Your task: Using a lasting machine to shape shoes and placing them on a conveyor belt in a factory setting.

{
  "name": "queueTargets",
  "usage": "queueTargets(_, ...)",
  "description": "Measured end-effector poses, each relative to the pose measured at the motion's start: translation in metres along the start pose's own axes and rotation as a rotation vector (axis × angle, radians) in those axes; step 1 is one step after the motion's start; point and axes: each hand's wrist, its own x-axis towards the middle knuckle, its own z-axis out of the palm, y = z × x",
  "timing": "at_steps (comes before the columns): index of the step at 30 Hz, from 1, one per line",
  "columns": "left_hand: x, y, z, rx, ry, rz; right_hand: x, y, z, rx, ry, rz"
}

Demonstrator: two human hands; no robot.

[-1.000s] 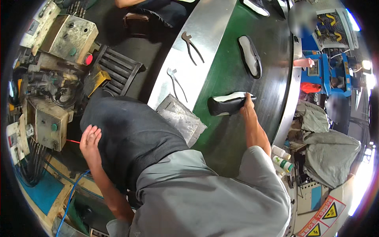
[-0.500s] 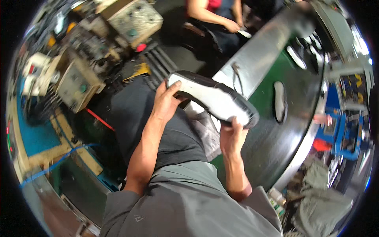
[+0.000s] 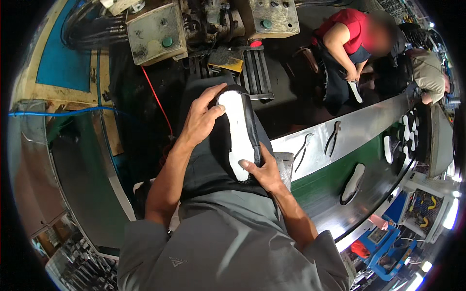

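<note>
A black shoe upper with a white underside (image 3: 235, 131) is held bottom up over my lap, its length pointing away from me. My left hand (image 3: 201, 116) grips the far end, thumb on the edge of the white face and fingers round the black side. Around the near end wraps my right hand (image 3: 266, 169), its thumb pressed on the white bottom. To the right, a pair of pincers (image 3: 303, 150) and a pair of pliers (image 3: 333, 138) lie apart on a metal ledge (image 3: 281, 144).
Another white-bottomed shoe (image 3: 353, 184) lies on the green conveyor belt (image 3: 315, 184), with several more at its far end. A co-worker in a red top (image 3: 347, 36) holds a shoe (image 3: 356, 91). Ahead stand machine control boxes (image 3: 155, 34); a blue hose (image 3: 63, 112) crosses at left.
The view has turned toward the left. The shoe has swung from slanting across to the right to pointing straight away, and my right hand has come in closer to my lap. Both hands keep hold.
</note>
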Motion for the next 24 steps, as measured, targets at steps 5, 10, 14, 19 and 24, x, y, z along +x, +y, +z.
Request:
queueTargets(5, -0.003, 0.016, -0.014, 0.144, -0.098, 0.059, -0.002, -0.011, -0.004, -0.061, -0.064, 0.014)
queueTargets(10, -0.005, 0.028, -0.013, 0.138, -0.161, 0.073, 0.028, -0.064, -0.002, -0.389, 0.103, -0.371)
queueTargets(14, 0.007, 0.035, -0.001, 0.455, -0.147, 0.34, 0.088, -0.111, -0.006, -0.557, 0.206, -0.674)
queueTargets(19, 0.014, 0.022, 0.013, 0.628, 0.009, 0.496, 0.103, -0.125, -0.003, -0.673, 0.268, -0.741)
queueTargets(24, 0.018, 0.01, 0.018, 0.644, 0.071, 0.421, 0.106, -0.116, 0.0, -0.742, 0.316, -0.609)
